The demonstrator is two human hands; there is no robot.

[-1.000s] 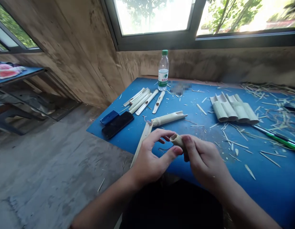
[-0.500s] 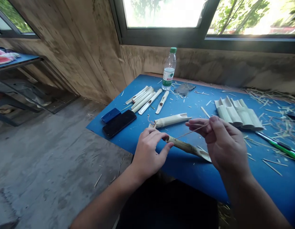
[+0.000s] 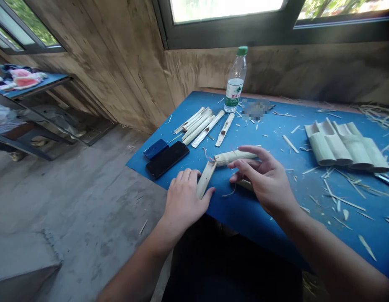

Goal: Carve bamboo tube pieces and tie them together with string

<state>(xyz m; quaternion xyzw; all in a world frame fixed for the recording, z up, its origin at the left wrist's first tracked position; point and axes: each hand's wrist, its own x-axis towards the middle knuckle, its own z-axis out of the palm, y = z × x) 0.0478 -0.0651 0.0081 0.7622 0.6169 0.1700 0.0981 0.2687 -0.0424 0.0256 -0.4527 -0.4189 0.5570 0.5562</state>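
Blue table under a window, against a wooden wall. Head view: plastic bottle upright at the far edge, green cap on, contents hard to read. Bamboo strips side by side, bamboo bundle to the right among shavings. Phone just beside blue case. Left hand flat and released, fingertips at bamboo slat. Slat meeting bamboo tube at string. Right hand half-curled over tube, above short bamboo piece; grip impossible to tell.
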